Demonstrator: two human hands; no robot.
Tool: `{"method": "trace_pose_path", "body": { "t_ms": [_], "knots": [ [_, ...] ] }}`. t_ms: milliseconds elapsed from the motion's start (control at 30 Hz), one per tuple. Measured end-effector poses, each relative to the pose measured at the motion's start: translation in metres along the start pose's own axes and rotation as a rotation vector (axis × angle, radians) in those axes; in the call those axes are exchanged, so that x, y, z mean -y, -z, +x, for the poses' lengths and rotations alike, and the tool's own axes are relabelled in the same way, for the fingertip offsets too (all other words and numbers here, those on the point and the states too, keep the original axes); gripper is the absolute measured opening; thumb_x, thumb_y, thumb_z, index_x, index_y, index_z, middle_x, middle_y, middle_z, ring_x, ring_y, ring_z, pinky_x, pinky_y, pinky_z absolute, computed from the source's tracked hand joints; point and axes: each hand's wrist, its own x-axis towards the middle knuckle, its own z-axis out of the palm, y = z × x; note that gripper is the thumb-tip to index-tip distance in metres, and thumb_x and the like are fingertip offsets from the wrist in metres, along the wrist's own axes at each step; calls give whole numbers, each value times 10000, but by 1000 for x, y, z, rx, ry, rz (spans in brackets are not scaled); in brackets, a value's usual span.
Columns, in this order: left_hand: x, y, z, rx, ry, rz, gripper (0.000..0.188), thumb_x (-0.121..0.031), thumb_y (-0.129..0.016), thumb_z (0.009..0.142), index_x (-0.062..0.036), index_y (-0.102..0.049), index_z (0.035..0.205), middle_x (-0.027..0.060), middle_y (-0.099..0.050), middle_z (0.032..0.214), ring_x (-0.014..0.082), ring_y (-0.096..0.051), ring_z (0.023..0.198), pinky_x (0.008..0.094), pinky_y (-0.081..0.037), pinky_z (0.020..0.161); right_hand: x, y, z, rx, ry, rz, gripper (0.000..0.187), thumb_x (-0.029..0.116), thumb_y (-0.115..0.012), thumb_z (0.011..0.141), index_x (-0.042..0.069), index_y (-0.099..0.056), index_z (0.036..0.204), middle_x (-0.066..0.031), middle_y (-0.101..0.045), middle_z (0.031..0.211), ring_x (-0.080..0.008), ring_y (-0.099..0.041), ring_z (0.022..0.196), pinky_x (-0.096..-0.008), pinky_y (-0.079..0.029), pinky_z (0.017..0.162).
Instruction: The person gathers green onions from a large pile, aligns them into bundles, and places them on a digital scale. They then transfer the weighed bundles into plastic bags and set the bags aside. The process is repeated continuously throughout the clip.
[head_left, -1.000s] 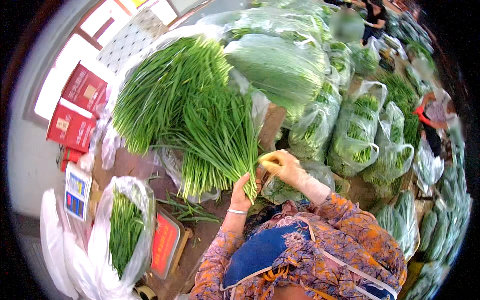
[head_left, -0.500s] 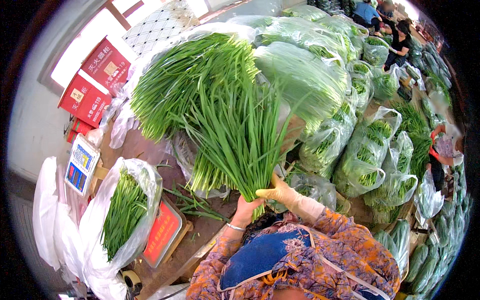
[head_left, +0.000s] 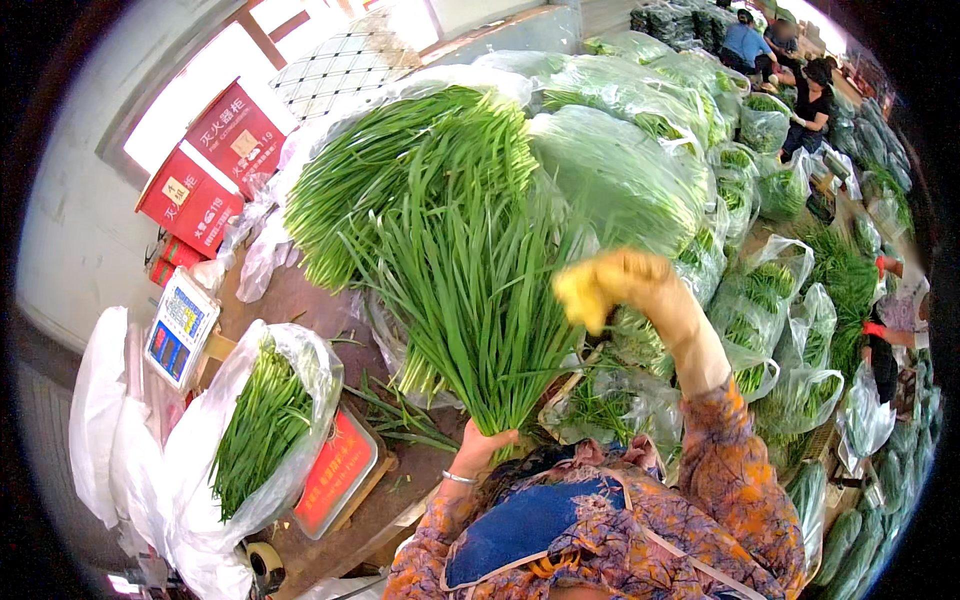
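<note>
My left hand [head_left: 482, 444], with a bracelet at its wrist, is wrapped round the lower stems of a bunch of garlic chives [head_left: 490, 320]. The bunch stands upright, its long green leaves fanning up and away from me. My right hand [head_left: 615, 285], in a yellow glove, is raised at the right side of the leaves, apart from the stems. Its fingers look bent but are smeared by motion. Behind the bunch lies a large heap of garlic chives [head_left: 400, 180] on clear plastic. An open plastic bag [head_left: 318, 375] with more chives sits at the left.
The bag rests on a scale with a red platform [head_left: 338, 465]; its display [head_left: 182, 328] stands behind. A tape roll [head_left: 264, 562] lies at the table's near edge. Red fire cabinets [head_left: 190, 200] stand far left. Full bags of greens [head_left: 620, 180] crowd the right, where other people [head_left: 808, 105] work.
My right hand has let go of the stems and risen up and right beside the leaves. The left hand still grips the bunch. The whole view has shifted slightly.
</note>
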Motion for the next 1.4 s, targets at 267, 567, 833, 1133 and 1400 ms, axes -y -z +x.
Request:
{"method": "trace_pose_path", "body": {
  "t_ms": [267, 567, 833, 1133, 1400],
  "knots": [
    [-6, -10, -15, 67, 118, 97, 658, -22, -749, 593, -27, -470, 1188, 53, -560, 1114, 182, -532, 1002, 334, -419, 883, -24, 14, 105, -254, 401, -1117, 258, 197, -552, 821, 92, -614, 1049, -103, -574, 1136, -253, -516, 1084, -340, -389, 941],
    [-30, 5, -22, -53, 1, -51, 337, -16, -651, 705, -5, -541, 1024, 51, -595, 879, 139, -568, 737, 293, -470, 684, -1, -36, 3, 493, -163, -208, 381, 217, -661, 796, 24, -570, 1112, -78, -634, 999, -152, -590, 912, -292, -463, 828],
    [-99, -31, 13, -292, -360, 1120, 552, -128, -623, 713, 52, -414, 1191, 197, -588, 973, 264, -611, 806, 355, -510, 649, -145, -84, 43, 107, -4, 299, 702, 437, -605, 796, 29, -340, 1302, -107, -460, 1259, -220, -438, 1153, -341, -364, 958],
    [-208, 22, -58, -373, -815, 1215, 795, -294, -709, 678, 38, -331, 1294, 292, -322, 1303, 390, -317, 1228, 430, -266, 1028, -63, -200, 131, 155, 294, 655, 669, 326, -601, 797, -7, -338, 1314, -34, -562, 1051, -141, -536, 957, -311, -417, 904],
    [-187, 242, -285, -2158, -413, 1132, 678, -193, -617, 808, 68, -250, 1315, 231, -375, 1291, 344, -361, 1201, 417, -295, 997, -17, -326, 194, 530, 407, 497, 586, 182, -648, 756, -70, -420, 1233, -67, -580, 979, -142, -560, 835, -275, -464, 756]
  ]
}}
